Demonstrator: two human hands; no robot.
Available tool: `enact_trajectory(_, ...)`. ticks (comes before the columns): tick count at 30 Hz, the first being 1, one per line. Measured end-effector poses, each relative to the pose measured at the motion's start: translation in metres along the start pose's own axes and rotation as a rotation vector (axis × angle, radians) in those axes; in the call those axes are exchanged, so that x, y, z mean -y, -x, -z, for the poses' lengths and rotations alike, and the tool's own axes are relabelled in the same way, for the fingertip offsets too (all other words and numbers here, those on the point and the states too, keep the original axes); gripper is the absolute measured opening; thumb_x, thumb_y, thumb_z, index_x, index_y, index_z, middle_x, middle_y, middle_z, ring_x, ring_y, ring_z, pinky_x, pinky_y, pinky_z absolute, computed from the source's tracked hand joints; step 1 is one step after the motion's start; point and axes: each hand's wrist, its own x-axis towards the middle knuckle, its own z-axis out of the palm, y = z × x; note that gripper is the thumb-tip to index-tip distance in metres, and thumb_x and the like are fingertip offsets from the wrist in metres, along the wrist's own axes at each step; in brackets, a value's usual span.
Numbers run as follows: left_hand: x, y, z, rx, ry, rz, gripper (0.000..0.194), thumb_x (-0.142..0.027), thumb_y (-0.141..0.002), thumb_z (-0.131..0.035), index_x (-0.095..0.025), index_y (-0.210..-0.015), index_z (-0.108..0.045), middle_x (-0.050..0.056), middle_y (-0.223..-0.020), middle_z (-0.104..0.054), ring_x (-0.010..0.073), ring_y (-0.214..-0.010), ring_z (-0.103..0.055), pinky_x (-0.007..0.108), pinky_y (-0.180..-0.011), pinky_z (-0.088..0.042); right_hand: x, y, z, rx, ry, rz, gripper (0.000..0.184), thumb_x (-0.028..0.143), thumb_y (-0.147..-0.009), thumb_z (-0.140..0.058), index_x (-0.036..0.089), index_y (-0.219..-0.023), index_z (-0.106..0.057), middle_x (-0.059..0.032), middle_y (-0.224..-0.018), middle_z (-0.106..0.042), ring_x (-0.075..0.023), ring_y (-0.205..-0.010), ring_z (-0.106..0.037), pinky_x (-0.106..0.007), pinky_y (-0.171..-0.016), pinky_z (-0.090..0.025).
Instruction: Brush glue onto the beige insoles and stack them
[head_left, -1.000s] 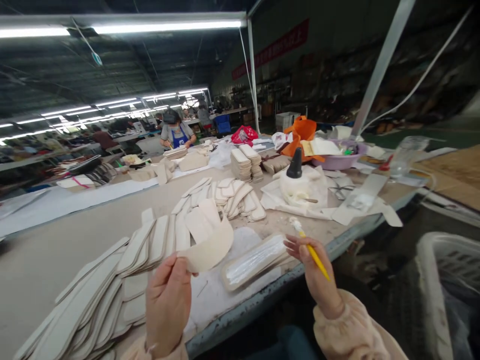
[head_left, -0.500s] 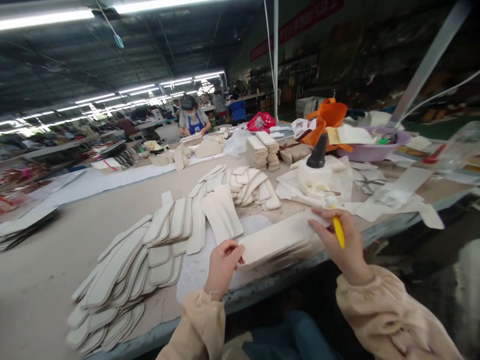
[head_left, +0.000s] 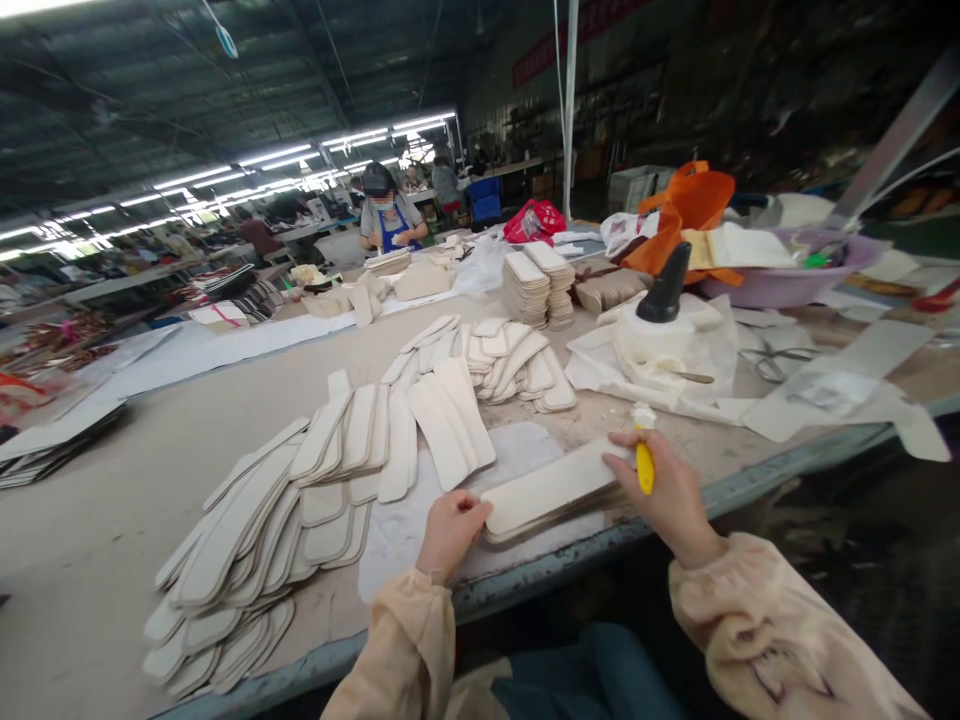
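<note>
Though with one yellow brush (head_left: 645, 467), two hands (head_left: 452, 533) (head_left: 669, 497) on one strip (head_left: 551, 485).

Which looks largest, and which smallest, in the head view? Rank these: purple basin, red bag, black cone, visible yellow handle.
1. Purple basin
2. Red bag and black cone: too alike to rank
3. Yellow handle, visible part only

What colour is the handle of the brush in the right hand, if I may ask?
The brush handle is yellow, seen best in the head view.
</note>
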Motion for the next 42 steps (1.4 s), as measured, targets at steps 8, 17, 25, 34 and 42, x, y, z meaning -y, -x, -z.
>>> enact_trajectory(8, 0.006, 0.000, -0.003, -0.017, -0.060, -0.006, 0.020, -0.035, -0.073, -0.060, -0.020, -0.060, -0.059, -0.006, -0.042, -0.052, 0.0106, -0.045, -0.048, 0.023, -0.050, -0.035, -0.005, 0.000, -0.007, 0.041, 0.100, -0.063, 0.025, 0.040, -0.080, -0.059, 0.022, -0.096, -0.055, -0.0077, -0.098, -0.071, -0.0248, -0.076, -0.066, -0.036, -0.070, -0.049)
enact_trajectory(17, 0.012, 0.001, -0.007, -0.038, -0.007, -0.022, 0.018, -0.037, -0.073, -0.062, -0.021, -0.070, -0.054, -0.008, -0.044, -0.051, 0.0101, -0.043, -0.048, 0.023, -0.050, -0.036, -0.013, 0.001, -0.015, 0.057, 0.215, -0.031, 0.029, 0.046, -0.084, -0.054, 0.022, -0.099, -0.055, -0.0078, -0.099, -0.071, -0.0242, -0.069, -0.066, -0.035, -0.064, -0.047)
enact_trajectory(25, 0.020, 0.001, -0.009, -0.092, 0.023, -0.035, 0.032, -0.038, -0.073, -0.064, -0.022, -0.099, -0.053, -0.010, -0.053, -0.050, 0.0109, -0.051, -0.049, 0.023, -0.056, -0.038, -0.022, 0.004, -0.017, 0.082, 0.325, -0.023, 0.029, 0.046, -0.085, -0.053, 0.023, -0.102, -0.055, -0.0065, -0.099, -0.071, -0.0268, -0.072, -0.067, -0.036, -0.064, -0.048)
enact_trajectory(34, 0.017, 0.002, -0.008, -0.069, -0.007, -0.023, 0.035, -0.042, -0.074, -0.062, -0.021, -0.102, -0.061, -0.008, -0.055, -0.050, 0.0139, -0.057, -0.052, 0.026, -0.058, -0.037, -0.020, 0.004, -0.018, 0.091, 0.309, 0.013, 0.020, 0.032, -0.083, -0.058, 0.022, -0.101, -0.054, -0.0063, -0.099, -0.070, -0.0263, -0.082, -0.067, -0.037, -0.073, -0.050)
enact_trajectory(42, 0.018, -0.002, -0.005, -0.041, -0.055, -0.016, 0.055, -0.060, -0.070, -0.060, -0.020, -0.107, -0.064, -0.007, -0.054, -0.050, 0.0176, -0.057, -0.052, 0.030, -0.058, -0.037, 0.006, 0.014, -0.018, 0.108, 0.296, 0.208, 0.014, 0.023, -0.090, -0.052, 0.022, -0.104, -0.055, -0.0074, -0.096, -0.069, -0.0267, -0.100, -0.061, -0.051, -0.103, -0.036)
